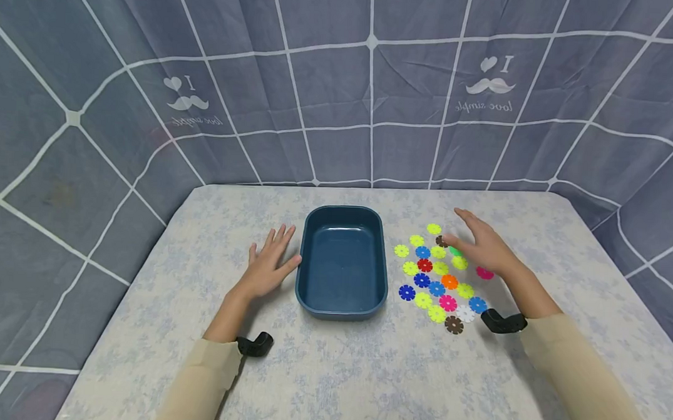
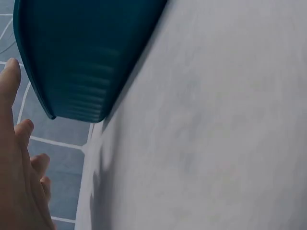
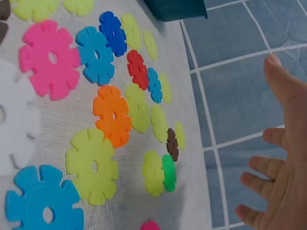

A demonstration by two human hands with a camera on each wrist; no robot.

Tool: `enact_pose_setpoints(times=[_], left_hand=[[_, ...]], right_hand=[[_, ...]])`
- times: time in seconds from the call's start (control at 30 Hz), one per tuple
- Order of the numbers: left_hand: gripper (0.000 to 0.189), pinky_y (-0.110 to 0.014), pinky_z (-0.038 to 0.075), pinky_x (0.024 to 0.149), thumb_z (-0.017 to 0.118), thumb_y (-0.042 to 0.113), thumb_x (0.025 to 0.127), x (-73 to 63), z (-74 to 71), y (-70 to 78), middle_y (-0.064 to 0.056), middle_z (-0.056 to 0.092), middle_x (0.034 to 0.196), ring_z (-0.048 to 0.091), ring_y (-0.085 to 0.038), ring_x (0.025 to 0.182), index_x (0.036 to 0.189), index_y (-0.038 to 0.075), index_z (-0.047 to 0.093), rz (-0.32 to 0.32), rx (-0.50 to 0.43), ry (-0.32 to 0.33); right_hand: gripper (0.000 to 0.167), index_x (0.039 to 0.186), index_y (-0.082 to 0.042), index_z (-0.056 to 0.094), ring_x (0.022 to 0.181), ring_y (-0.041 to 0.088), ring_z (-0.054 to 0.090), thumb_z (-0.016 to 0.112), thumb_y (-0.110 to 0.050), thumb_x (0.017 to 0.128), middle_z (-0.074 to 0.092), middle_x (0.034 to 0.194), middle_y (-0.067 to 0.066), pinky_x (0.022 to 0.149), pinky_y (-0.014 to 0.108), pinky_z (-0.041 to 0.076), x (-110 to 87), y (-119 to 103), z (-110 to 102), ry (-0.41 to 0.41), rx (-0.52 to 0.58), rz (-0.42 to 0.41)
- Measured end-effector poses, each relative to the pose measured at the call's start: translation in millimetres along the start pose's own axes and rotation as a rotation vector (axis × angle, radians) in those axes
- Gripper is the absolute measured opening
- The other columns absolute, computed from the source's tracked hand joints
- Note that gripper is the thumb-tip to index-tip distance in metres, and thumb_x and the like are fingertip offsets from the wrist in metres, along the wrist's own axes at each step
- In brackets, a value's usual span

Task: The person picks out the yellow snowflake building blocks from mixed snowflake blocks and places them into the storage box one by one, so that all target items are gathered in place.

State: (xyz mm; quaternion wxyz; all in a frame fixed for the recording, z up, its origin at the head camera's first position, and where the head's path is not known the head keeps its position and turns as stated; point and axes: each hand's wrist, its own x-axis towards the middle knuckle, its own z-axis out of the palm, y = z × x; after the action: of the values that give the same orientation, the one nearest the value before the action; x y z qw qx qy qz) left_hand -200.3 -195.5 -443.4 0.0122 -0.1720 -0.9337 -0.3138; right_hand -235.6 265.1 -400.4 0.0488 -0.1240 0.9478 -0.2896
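Note:
An empty dark blue plastic bin (image 1: 342,260) stands upright on the table. Left of it is my left hand (image 1: 269,266), fingers spread and holding nothing, the thumb right at the bin's side wall. Above the far part of a spread of colourful notched plastic discs (image 1: 449,282) hovers my right hand (image 1: 484,244), its fingers apart with nothing between them. In the right wrist view an orange disc (image 3: 112,116), a pink disc (image 3: 50,60) and a white disc (image 3: 14,117) lie flat, some overlapping others. The right hand partly hides a brown disc (image 1: 441,241) and a green one.
A pale floral cloth (image 1: 329,372) covers the table. Grey-blue curtains (image 1: 330,91) with white lines hang behind it and at both sides. Black wrist-worn devices (image 1: 256,344) sit at both sleeve cuffs.

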Motion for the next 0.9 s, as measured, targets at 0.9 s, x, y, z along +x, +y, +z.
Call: enact_pose_setpoints(times=[0.9], left_hand=[[0.068, -0.059, 0.012, 0.114, 0.053, 0.004, 0.097, -9.3, 2.3, 33.3, -0.026, 0.013, 0.159, 0.01, -0.041, 0.146, 0.154, -0.005, 0.017, 0.065, -0.494, -0.088]], right_hand=[[0.07, 0.145, 0.007, 0.036, 0.13, 0.045, 0.038, 0.051, -0.044, 0.099, 0.04, 0.143, 0.029, 0.105, 0.059, 0.033, 51.2, 11.7, 17.0, 0.046, 0.166, 0.127]])
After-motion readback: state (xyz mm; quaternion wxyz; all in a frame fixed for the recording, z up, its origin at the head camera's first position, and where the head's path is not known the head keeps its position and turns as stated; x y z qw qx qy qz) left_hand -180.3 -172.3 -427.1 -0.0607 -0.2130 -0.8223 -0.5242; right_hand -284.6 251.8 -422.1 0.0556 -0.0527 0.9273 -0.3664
